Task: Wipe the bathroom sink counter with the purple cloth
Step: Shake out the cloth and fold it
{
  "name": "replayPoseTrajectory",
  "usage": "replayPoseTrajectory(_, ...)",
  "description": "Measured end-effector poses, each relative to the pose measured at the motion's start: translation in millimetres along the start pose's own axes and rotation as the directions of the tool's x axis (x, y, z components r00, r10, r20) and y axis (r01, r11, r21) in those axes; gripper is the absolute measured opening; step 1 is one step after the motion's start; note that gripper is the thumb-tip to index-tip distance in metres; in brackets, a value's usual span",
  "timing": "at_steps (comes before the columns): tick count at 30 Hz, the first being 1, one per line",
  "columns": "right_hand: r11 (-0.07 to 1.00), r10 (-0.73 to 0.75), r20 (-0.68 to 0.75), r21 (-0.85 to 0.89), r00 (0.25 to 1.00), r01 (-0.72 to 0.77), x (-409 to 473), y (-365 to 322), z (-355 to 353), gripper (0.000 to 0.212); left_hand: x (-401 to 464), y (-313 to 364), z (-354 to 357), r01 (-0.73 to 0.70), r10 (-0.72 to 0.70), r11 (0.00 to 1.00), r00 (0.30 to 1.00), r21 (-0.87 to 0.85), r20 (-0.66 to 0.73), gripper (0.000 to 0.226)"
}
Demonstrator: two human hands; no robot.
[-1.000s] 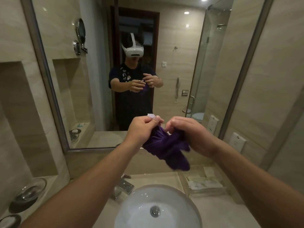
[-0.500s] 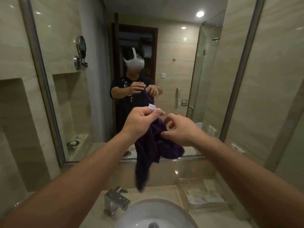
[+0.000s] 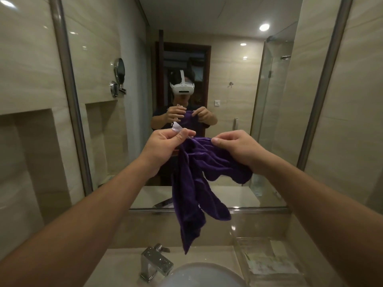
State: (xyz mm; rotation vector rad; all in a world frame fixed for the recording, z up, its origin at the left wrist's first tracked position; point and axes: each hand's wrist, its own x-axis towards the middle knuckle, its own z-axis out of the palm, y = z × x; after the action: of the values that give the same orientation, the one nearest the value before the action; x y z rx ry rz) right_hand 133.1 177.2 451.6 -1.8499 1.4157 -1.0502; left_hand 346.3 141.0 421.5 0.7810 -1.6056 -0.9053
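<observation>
The purple cloth (image 3: 194, 183) hangs in the air in front of the mirror, above the sink. My left hand (image 3: 163, 148) pinches its top edge at the left, where a small white tag sticks up. My right hand (image 3: 236, 148) pinches the same edge a little to the right. The cloth droops in long folds, its lowest tip just above the chrome tap (image 3: 155, 264). The white sink basin (image 3: 199, 276) and the beige counter (image 3: 122, 259) lie below, at the bottom of the view.
A clear tray (image 3: 271, 264) with paper packets sits on the counter to the right of the basin. The big mirror (image 3: 228, 100) rises right behind the counter. A recessed wall niche (image 3: 27, 162) is at the left.
Both hands have risen and moved apart, and the bunched cloth has opened out and now hangs longer. The view has tilted up, so less of the basin shows.
</observation>
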Motion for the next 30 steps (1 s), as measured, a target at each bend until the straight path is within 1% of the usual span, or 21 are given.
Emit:
replayPoseTrajectory(3, 0.995, -0.020, -0.036, -0.093, 0.999, 0.016, 5.5, -20.3, 1.4, 0.013, -1.9, -5.7, -5.2, 0.060, -0.059, 0.998, 0.997, -0.014, 0.042, 0.027)
replayPoseTrajectory(5, 0.996, -0.035, -0.048, -0.078, 0.998, 0.031, 9.2, -36.2, 0.9, 0.010, -4.3, -14.8, -5.6, 0.109, -0.098, 0.989, 0.990, -0.101, 0.105, 0.032)
replayPoseTrajectory(6, 0.997, -0.056, -0.064, -0.050, 0.996, 0.053, 11.5, -43.5, 1.1, 0.010, -6.2, -20.1, -4.8, 0.135, -0.110, 0.977, 0.982, -0.163, 0.156, 0.042)
replayPoseTrajectory(7, 0.997, -0.080, -0.089, -0.016, 0.993, 0.079, 14.4, -50.4, 1.8, 0.010, -7.8, -26.7, -3.0, 0.148, -0.107, 0.969, 0.973, -0.198, 0.203, 0.056)
replayPoseTrajectory(8, 0.994, -0.104, -0.114, 0.008, 0.988, 0.106, 17.2, -56.3, 2.3, 0.011, -9.9, -33.2, -0.3, 0.145, -0.100, 0.973, 0.967, -0.180, 0.235, 0.068)
replayPoseTrajectory(9, 0.991, -0.128, -0.136, 0.014, 0.982, 0.131, 20.4, -61.8, 2.1, 0.012, -13.0, -38.7, 3.4, 0.130, -0.095, 0.984, 0.962, -0.122, 0.256, 0.074)
replayPoseTrajectory(11, 0.986, -0.167, -0.180, -0.005, 0.969, 0.168, 25.8, -70.2, -1.1, 0.017, -19.4, -49.4, 8.5, 0.122, -0.118, 0.993, 0.955, 0.005, 0.271, 0.072)
replayPoseTrajectory(12, 0.984, -0.174, -0.213, -0.002, 0.961, 0.177, 27.5, -73.0, -4.6, 0.018, -23.0, -55.6, 8.3, 0.145, -0.151, 0.989, 0.947, 0.040, 0.285, 0.064)
replayPoseTrajectory(14, 0.979, -0.178, -0.281, 0.042, 0.943, 0.197, 27.6, -77.0, -14.5, 0.018, -29.1, -68.6, 1.0, 0.198, -0.222, 0.974, 0.934, 0.110, 0.280, 0.040)
replayPoseTrajectory(15, 0.976, -0.179, -0.307, 0.067, 0.935, 0.209, 26.4, -78.0, -20.2, 0.018, -31.7, -74.0, -4.7, 0.216, -0.248, 0.965, 0.935, 0.147, 0.253, 0.029)
replayPoseTrajectory(17, 0.973, -0.174, -0.337, 0.088, 0.925, 0.215, 24.3, -77.8, -29.3, 0.018, -33.4, -81.8, -15.8, 0.230, -0.256, 0.960, 0.952, 0.160, 0.169, 0.016)
replayPoseTrajectory(19, 0.977, -0.151, -0.353, 0.088, 0.923, 0.194, 25.3, -73.8, -35.7, 0.019, -29.5, -83.4, -22.8, 0.230, -0.233, 0.971, 0.970, 0.059, 0.064, 0.014)
replayPoseTrajectory(21, 0.979, -0.121, -0.376, 0.110, 0.919, 0.174, 26.6, -69.9, -40.4, 0.016, -22.8, -79.6, -24.2, 0.230, -0.230, 0.972, 0.973, -0.049, 0.003, 0.016)
replayPoseTrajectory(24, 0.981, -0.077, -0.386, 0.135, 0.919, 0.139, 27.2, -64.4, -46.2, 0.012, -12.2, -70.1, -22.6, 0.223, -0.229, 0.969, 0.972, -0.106, -0.057, 0.009)
replayPoseTrajectory(27, 0.991, -0.025, -0.405, 0.110, 0.914, 0.076, 31.0, -51.3, -48.3, 0.014, 2.1, -58.8, -22.2, 0.209, -0.236, 0.964, 0.959, -0.166, -0.160, 0.014)
replayPoseTrajectory(30, 0.994, 0.066, -0.377, 0.102, 0.924, -0.029, 34.1, -37.1, -49.0, 0.019, 15.6, -37.5, -21.4, 0.123, -0.162, 0.980, 0.949, -0.154, -0.269, 0.027)
